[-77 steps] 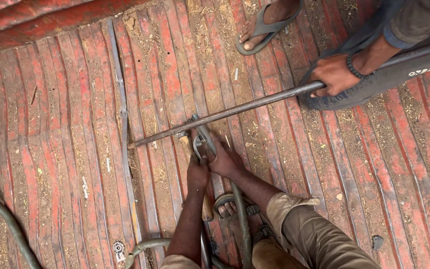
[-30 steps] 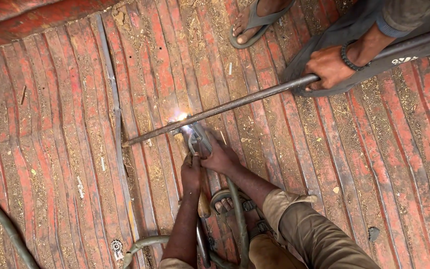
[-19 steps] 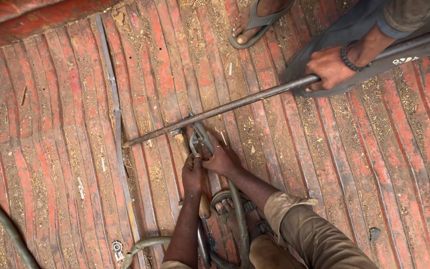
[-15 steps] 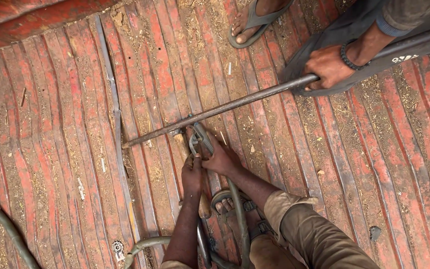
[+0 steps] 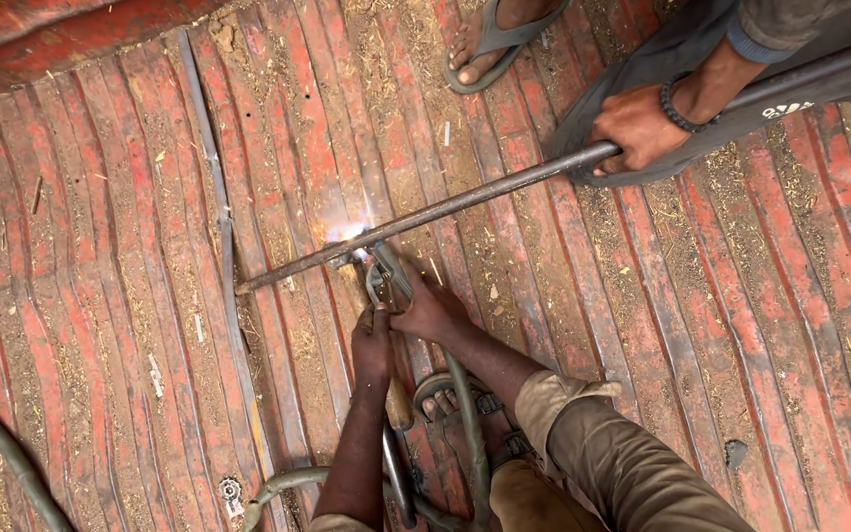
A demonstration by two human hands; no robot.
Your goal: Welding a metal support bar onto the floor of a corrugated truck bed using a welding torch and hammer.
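My right hand [image 5: 427,310] grips a metal welding electrode holder [image 5: 386,274], its tip touching a long steel rod [image 5: 425,217], where a bright spark [image 5: 347,236] glows. Close against it on the left, my left hand [image 5: 372,343] is closed around a wooden-handled tool [image 5: 399,402] that points toward the rod. The rod lies slanted across a red ribbed metal floor [image 5: 100,246]. Another person's hand [image 5: 634,128] with a dark wristband holds the rod's upper right end.
A thin metal strip [image 5: 221,217] runs down the floor beside the rod's left end. The other person's sandalled foot [image 5: 490,34] is at the top. My own sandalled foot [image 5: 445,399] and a welding cable [image 5: 470,433] are below my hands. A grey hose [image 5: 12,463] curves at bottom left.
A spark has lit up at the holder's tip on the rod; half a second ago there was none. Hands and rod stay in nearly the same place.
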